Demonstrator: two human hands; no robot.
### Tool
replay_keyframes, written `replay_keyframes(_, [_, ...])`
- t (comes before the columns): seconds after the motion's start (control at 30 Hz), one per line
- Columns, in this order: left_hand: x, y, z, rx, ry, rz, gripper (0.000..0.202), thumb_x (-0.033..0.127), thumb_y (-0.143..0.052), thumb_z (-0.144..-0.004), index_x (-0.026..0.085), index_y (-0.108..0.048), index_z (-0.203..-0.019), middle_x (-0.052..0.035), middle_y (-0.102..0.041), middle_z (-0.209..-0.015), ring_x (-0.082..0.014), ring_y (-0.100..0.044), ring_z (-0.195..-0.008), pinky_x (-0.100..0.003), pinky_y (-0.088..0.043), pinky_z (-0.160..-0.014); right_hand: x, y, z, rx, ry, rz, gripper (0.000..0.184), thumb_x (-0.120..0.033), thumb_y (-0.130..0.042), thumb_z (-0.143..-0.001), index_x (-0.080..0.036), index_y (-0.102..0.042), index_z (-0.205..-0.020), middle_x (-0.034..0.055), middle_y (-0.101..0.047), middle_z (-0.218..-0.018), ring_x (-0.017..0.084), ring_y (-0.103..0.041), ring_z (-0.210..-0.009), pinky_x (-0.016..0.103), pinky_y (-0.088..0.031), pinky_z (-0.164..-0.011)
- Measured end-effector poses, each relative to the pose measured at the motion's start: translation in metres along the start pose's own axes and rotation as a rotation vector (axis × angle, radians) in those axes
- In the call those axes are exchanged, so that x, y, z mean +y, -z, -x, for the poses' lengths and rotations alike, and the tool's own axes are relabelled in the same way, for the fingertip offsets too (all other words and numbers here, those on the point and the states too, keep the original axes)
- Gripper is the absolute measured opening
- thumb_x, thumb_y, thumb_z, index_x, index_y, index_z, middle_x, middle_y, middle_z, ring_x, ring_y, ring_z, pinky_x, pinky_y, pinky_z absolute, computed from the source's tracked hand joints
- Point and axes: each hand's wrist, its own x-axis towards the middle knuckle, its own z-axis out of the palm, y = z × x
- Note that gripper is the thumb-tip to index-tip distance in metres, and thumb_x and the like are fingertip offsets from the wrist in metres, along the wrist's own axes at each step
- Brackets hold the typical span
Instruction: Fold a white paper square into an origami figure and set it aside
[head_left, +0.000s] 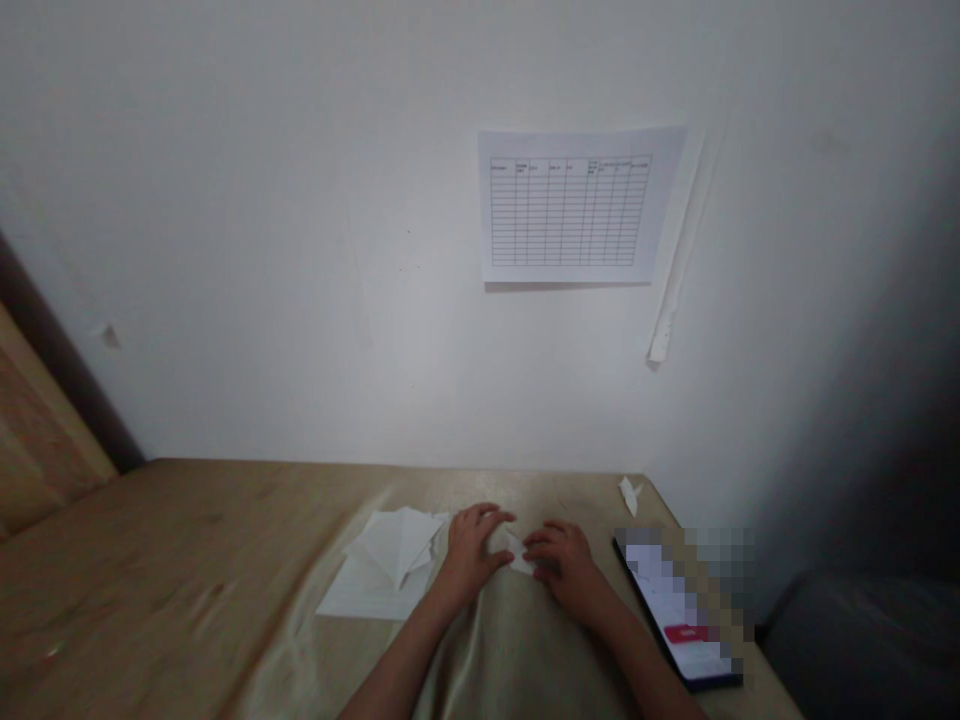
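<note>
A small piece of folded white paper (517,552) lies on the brown cloth-covered surface between my two hands. My left hand (472,548) is at its left, fingers curved and apart, with the thumb tip close to the paper's edge. On the other side, my right hand (566,562) has its fingertips and thumb on the paper's right edge, which they partly hide. To the left of my left hand, a folded white paper (397,540) with a pointed lower end rests on top of a flat white sheet (367,595).
A tablet or large phone (675,625) with a lit, partly blurred screen lies right of my right arm. Behind it is a small paper scrap (630,495). A printed table sheet (566,210) hangs on the white wall. A dark rounded object (862,640) sits beyond the right edge.
</note>
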Motion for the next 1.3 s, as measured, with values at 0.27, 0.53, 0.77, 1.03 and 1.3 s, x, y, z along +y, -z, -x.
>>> replay_keyframes(0.27, [-0.014, 0.003, -0.003, 0.014, -0.098, -0.085, 0.012, 0.025, -0.073, -0.081, 0.034, -0.077, -0.088, 0.0005, -0.056, -0.139, -0.0266, -0.045, -0.129, -0.047, -0.032, -0.111, 0.010, -0.004, -0.003, 0.018, 0.017, 0.006, 0.044, -0.006, -0.046, -0.081, -0.033, -0.075, -0.101, -0.0005, -0.072, -0.118, 0.023, -0.045, -0.134, 0.055, -0.015, -0.115])
replay_keyframes(0.53, [-0.010, 0.001, -0.001, -0.022, -0.111, -0.059, 0.009, 0.025, -0.073, -0.081, 0.032, -0.077, -0.085, 0.0000, -0.056, -0.140, -0.0266, -0.044, -0.130, -0.047, -0.030, -0.113, 0.005, -0.004, -0.001, 0.034, 0.048, 0.030, 0.053, -0.001, -0.044, -0.071, -0.031, -0.072, -0.106, -0.0008, -0.072, -0.115, 0.020, -0.046, -0.131, 0.051, -0.010, -0.118])
replay_keyframes(0.77, [-0.012, 0.005, -0.002, -0.069, -0.115, -0.047, 0.008, 0.024, -0.076, -0.077, 0.031, -0.077, -0.080, 0.0003, -0.055, -0.142, -0.0267, -0.044, -0.131, -0.045, -0.030, -0.113, -0.005, -0.006, -0.004, 0.058, -0.034, 0.031, 0.014, -0.027, -0.060, -0.087, -0.029, -0.074, -0.089, -0.0006, -0.073, -0.107, 0.023, -0.050, -0.124, 0.051, -0.014, -0.115])
replay_keyframes(1.03, [-0.011, 0.017, -0.004, -0.088, -0.099, -0.023, 0.011, 0.019, -0.079, -0.071, 0.029, -0.078, -0.073, 0.0031, -0.055, -0.143, -0.0272, -0.042, -0.130, -0.044, -0.032, -0.112, -0.009, -0.009, -0.007, 0.077, -0.109, 0.052, 0.010, -0.027, -0.062, -0.087, -0.029, -0.072, -0.085, -0.0014, -0.072, -0.105, 0.021, -0.053, -0.119, 0.053, -0.009, -0.115])
replay_keyframes(1.3, [-0.013, 0.023, -0.002, -0.042, -0.127, -0.026, 0.015, 0.011, -0.073, -0.073, 0.025, -0.075, -0.068, 0.0017, -0.053, -0.145, -0.0270, -0.041, -0.131, -0.047, -0.034, -0.112, -0.011, -0.010, -0.005, 0.100, -0.118, 0.064, 0.010, -0.030, -0.064, -0.088, -0.030, -0.073, -0.085, -0.0011, -0.069, -0.101, 0.020, -0.056, -0.111, 0.051, -0.009, -0.116])
